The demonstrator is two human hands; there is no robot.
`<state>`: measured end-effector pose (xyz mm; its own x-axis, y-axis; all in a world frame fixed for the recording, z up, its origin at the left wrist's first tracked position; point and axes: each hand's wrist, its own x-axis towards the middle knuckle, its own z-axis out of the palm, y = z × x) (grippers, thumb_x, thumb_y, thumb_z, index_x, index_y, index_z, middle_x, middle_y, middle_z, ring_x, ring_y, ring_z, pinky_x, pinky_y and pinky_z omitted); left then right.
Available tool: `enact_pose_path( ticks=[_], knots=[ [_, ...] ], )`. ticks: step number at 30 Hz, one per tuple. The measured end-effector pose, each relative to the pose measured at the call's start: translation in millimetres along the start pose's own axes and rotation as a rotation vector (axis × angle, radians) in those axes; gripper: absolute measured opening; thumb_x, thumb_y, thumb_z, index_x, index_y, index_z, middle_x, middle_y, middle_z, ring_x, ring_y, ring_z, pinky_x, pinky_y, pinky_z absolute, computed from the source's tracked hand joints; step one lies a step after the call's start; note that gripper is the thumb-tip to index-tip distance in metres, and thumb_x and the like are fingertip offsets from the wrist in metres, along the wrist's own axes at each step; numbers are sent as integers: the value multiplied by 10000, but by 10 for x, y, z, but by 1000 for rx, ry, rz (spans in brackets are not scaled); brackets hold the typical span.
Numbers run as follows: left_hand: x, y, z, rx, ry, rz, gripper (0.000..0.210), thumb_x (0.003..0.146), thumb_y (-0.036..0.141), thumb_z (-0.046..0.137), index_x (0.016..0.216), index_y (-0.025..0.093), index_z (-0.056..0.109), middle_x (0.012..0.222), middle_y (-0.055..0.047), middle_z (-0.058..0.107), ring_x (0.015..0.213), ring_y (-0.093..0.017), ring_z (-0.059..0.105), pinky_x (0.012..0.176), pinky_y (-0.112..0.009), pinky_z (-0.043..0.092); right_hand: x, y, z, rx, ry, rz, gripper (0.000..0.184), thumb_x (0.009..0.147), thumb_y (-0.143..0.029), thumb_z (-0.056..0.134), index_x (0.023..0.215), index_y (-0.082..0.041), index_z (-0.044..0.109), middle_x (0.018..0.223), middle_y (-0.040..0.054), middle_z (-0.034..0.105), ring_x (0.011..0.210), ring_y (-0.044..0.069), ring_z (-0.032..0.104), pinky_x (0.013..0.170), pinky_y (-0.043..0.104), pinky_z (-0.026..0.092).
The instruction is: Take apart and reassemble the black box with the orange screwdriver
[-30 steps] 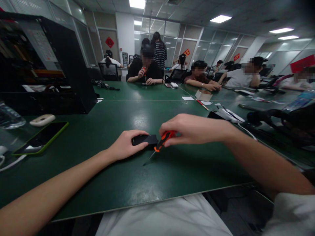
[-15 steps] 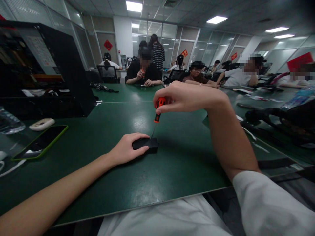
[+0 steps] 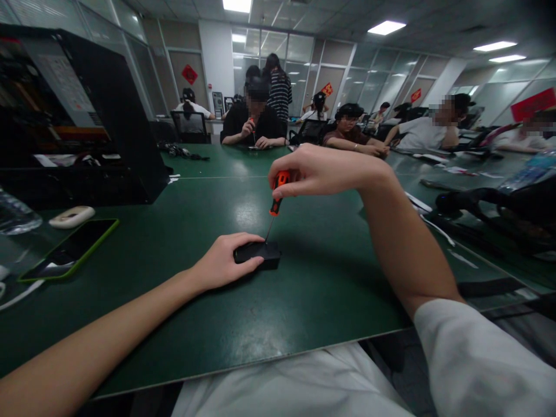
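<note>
My left hand [image 3: 228,259] grips a small black box-shaped device [image 3: 270,255] from its left side, thumb in front and fingers behind, pressing it to the green table [image 3: 208,336]. Part of the box lies hidden under the palm. Above it, my right hand [image 3: 313,171] is closed around the orange and black handle of a screwdriver [image 3: 277,197]. The thin shaft slants slightly and points down, its tip at the top face of the box near my left fingertips. Whether a screw sits under the tip is too small to tell.
On the left lie a phone with a green edge [image 3: 72,249], a white oval case [image 3: 72,216] and a clear plastic bottle [image 3: 17,211]. A black open-sided computer case [image 3: 130,133] stands behind them. Dark cables [image 3: 182,152] lie farther back. Across the table a person [image 3: 256,119] holds a screwdriver.
Both hands keep their hold, and the screwdriver tip stays at the box. The right hand and handle have shifted very slightly left; the whole view has moved a little.
</note>
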<state>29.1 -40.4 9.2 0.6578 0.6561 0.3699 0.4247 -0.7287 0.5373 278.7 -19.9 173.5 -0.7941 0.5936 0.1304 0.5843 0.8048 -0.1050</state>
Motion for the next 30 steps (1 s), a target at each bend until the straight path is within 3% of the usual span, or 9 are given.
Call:
enact_pose_path(
  ticks=[30],
  knots=[
    [3, -4, -4, -15, -35, 23, 384, 921, 374, 653, 1241, 166, 688, 1179, -84, 746, 1045, -243, 698, 931, -348, 522, -19, 24, -10, 23, -16, -13, 353, 940, -476, 612, 1054, -156, 709, 910, 39, 712, 756, 132, 588, 670, 262, 395]
  ],
)
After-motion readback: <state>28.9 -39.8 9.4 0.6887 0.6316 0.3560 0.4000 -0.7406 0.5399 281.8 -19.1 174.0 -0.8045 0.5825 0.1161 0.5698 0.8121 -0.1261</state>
